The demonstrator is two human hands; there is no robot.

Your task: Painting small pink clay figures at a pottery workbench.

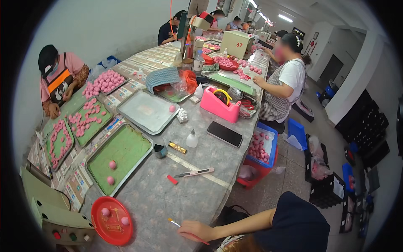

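Note:
From the lower right, my right arm in a dark navy sleeve reaches over the grey table. My right hand is closed around a slim paintbrush; its tan bristles point up and left, and its red handle end sticks out below the fingers. My left hand is out of view. A red round plate with two pink balls lies left of the brush. Beyond the hand are a utility knife and a small red piece.
A green-bottomed tray holds two more pink balls. Behind it stand a pale metal tray, a squeeze bottle, a dark phone and a pink tape dispenser. A control box fills the lower left corner. Several people work along the table.

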